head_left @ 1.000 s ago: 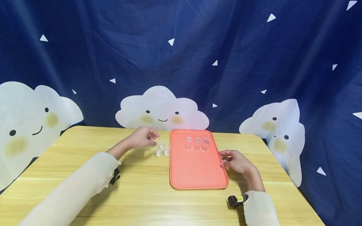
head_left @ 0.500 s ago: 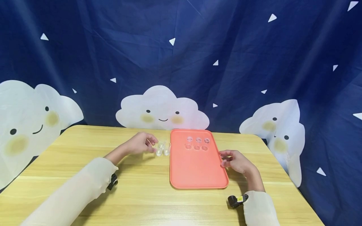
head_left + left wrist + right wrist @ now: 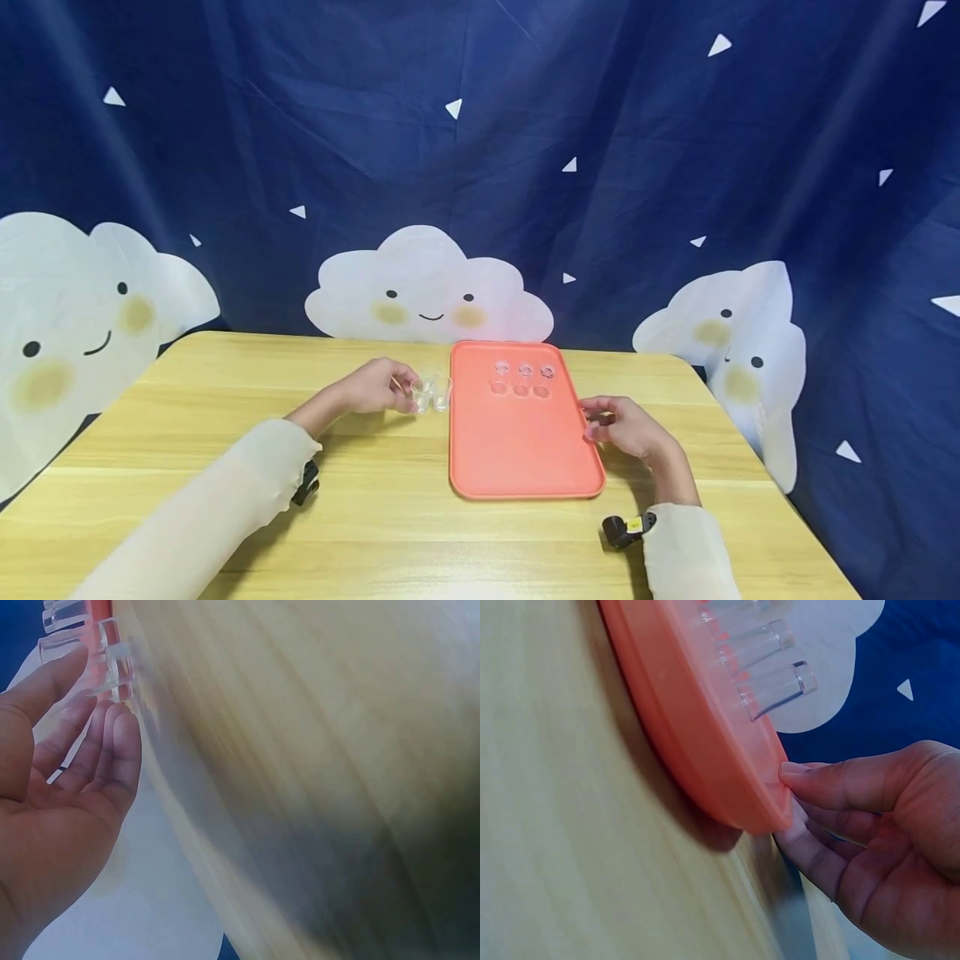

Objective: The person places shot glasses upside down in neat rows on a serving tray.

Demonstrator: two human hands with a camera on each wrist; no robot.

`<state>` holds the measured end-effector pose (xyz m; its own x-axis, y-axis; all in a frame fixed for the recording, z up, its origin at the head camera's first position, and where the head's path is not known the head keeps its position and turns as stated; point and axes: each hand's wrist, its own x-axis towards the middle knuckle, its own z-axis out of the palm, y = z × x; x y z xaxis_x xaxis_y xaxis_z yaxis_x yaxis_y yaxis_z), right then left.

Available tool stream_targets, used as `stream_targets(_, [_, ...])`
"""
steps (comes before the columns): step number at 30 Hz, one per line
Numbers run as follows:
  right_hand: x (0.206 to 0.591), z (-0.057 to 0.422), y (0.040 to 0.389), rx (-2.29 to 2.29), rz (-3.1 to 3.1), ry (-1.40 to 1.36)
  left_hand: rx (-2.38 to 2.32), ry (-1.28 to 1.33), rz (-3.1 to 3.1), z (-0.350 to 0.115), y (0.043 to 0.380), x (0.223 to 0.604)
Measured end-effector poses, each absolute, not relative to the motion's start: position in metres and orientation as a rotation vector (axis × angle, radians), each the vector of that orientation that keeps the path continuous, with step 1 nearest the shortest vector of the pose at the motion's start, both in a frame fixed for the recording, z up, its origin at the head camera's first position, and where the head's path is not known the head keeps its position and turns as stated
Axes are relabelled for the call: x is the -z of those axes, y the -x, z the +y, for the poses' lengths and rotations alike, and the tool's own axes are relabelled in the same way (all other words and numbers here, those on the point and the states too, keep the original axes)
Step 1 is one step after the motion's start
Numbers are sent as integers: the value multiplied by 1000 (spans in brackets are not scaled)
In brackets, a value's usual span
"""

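Observation:
My left hand [image 3: 377,386] pinches a small clear cup [image 3: 79,634] between thumb and fingers at the tray's left side. A second clear cup [image 3: 442,393] stands close beside it, and a fainter one shows behind. To the right lies a coral-red tray [image 3: 525,458]. My right hand [image 3: 626,427] grips its right rim, thumb on the edge and fingers below, as the right wrist view shows. Three clear cups [image 3: 784,690] stand in a row on the tray's far half, apparently upside down.
The tray rests on a light wooden table [image 3: 360,525]. Behind the table's far edge hangs a dark blue cloth [image 3: 360,150] with white clouds and triangles. Each wrist carries a small black camera [image 3: 618,531].
My left hand has come down and slightly right onto the near-left cup and now pinches it. The right hand has stayed on the tray rim; the row of cups is unchanged.

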<state>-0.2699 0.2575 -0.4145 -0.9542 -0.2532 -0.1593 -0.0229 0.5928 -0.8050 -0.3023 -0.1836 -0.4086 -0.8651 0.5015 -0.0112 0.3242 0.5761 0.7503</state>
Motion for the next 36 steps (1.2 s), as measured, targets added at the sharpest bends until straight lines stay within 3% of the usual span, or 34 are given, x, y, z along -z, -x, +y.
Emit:
stream_targets(20, [414, 257, 268, 1329, 2540, 221, -1094, -702, 2612, -182, 306, 408])
stream_targets(36, [414, 257, 269, 1313, 2550, 208, -1315, -730, 2582, -200, 313, 376])
